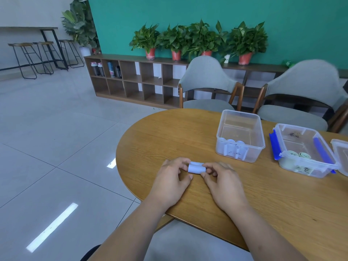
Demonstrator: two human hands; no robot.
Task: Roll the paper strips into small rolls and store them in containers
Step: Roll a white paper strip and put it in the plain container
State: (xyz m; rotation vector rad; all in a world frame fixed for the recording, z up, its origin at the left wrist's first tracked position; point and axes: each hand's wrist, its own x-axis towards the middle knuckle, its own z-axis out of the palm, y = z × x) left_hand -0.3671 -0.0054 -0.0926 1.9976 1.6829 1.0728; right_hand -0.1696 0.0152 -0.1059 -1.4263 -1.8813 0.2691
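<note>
Wooden and rounded, the desk (188, 132) carries your work near its front edge. Your left hand (170, 178) and right hand (220, 180) each pinch one end of the pale paper roll (195, 167), likely keeping the coil from springing loose. The clear container (240, 136), already holding rolls, waits nearby to the right.

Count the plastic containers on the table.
3. The clear container holds white rolls; the blue-clipped container sits to its right, holding greenish rolls; a third container is cut off at the right edge. Others may be out of view.
</note>
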